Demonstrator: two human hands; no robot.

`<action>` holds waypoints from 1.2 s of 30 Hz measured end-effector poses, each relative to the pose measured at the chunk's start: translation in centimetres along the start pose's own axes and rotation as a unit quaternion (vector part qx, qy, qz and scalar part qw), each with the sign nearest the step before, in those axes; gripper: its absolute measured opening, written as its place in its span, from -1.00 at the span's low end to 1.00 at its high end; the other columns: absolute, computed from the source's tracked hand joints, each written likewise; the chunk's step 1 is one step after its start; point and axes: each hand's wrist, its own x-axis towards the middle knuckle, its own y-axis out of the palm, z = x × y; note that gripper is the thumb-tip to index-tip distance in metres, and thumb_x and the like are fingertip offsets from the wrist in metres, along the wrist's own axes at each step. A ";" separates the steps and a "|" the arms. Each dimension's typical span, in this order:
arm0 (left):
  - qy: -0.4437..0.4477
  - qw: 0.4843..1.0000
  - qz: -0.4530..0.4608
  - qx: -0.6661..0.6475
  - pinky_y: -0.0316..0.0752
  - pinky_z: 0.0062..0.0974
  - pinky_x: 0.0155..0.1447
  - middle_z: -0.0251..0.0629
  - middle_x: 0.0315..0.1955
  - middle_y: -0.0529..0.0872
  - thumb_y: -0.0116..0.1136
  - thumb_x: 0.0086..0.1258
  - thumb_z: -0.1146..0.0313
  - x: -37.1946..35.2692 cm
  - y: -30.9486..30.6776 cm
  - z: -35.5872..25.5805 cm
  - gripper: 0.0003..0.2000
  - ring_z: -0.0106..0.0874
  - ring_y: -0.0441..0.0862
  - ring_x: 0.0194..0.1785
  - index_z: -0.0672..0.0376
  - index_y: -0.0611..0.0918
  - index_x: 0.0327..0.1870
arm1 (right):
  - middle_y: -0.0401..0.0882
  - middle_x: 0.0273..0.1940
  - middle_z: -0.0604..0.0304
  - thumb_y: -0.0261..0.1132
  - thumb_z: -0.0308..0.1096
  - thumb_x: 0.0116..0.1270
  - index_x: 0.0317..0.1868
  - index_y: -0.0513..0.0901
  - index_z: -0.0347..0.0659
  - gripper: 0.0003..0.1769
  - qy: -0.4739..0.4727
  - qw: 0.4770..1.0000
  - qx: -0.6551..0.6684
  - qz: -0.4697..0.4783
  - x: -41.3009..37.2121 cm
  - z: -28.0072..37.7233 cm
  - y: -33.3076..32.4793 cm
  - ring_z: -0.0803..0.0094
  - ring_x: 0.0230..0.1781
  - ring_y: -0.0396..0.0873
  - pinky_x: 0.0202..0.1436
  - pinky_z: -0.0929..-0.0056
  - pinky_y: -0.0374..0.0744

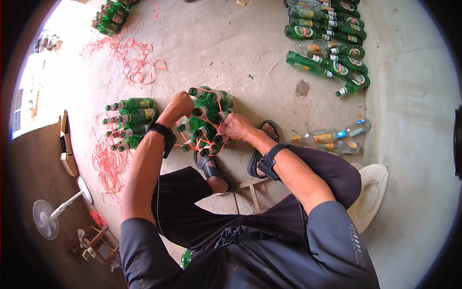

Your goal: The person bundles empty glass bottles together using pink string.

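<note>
A bundle of green glass bottles (198, 124) stands upright on the floor in front of me, necks toward me. Red plastic strap (219, 102) winds between and around the necks. My left hand (181, 104) is closed in a fist at the bundle's upper left edge; what its fingers hold is hidden. At the bundle's right side my right hand (237, 127) is closed, its fingertips pinching the red strap by the bottle necks.
More green bottles (137, 115) stand grouped left of the bundle, near tangled red strap (109, 166). Bottles lie in rows (308, 32) at upper right. Clear bottles (322, 136) lie right of my sandalled feet. A white fan (46, 219) is at lower left.
</note>
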 end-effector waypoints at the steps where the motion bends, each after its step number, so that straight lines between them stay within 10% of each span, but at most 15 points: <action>1: 0.096 0.988 -0.094 0.075 0.54 -0.30 -0.34 -0.14 -0.60 0.70 0.21 -0.04 0.48 2.5 4.0 3.0 -0.95 -0.22 0.69 -0.47 0.15 0.70 -0.56 | 0.61 -0.54 -0.10 0.28 -0.16 0.12 -0.49 0.71 -0.23 -0.71 0.000 1.000 0.000 0.003 -0.1 0.1 0.0 0.08 -0.48 0.65 -0.32 0.21 0.57; 4: -0.095 0.970 -0.150 -0.167 0.55 -0.22 -0.22 -0.08 -0.47 0.72 0.17 0.01 0.48 -1.7 1.5 -1.2 -0.90 -0.14 0.70 -0.34 0.12 0.72 -0.46 | 0.63 -0.46 -0.13 0.29 -0.11 0.14 -0.52 0.69 -0.27 -0.65 0.013 1.000 -0.007 0.013 0.2 0.2 -0.5 -0.05 -0.35 0.65 -0.21 0.11 0.60; 17: 0.136 0.932 -0.321 -0.099 0.53 -0.09 -0.25 -0.10 -0.36 0.71 0.01 0.22 0.46 -5.0 3.1 -1.8 -0.70 -0.03 0.67 -0.26 -0.02 0.55 -0.02 | 0.65 -0.39 -0.18 0.17 -0.37 0.12 -0.44 0.67 -0.31 -0.81 0.021 0.989 -0.142 0.042 0.4 0.4 -1.7 -0.08 -0.31 0.67 -0.20 0.07 0.62; 36: 0.165 0.948 -0.271 -0.038 0.50 -0.15 -0.36 -0.15 -0.48 0.69 0.08 0.35 0.21 -6.7 2.0 -2.8 -0.77 -0.10 0.67 -0.37 -0.02 0.50 -0.01 | 0.53 -0.61 -0.13 0.25 -0.35 0.07 -0.67 0.57 -0.24 -0.78 -0.070 0.975 -0.196 0.083 -1.2 0.6 -3.5 -0.10 -0.56 0.53 -0.47 0.10 0.47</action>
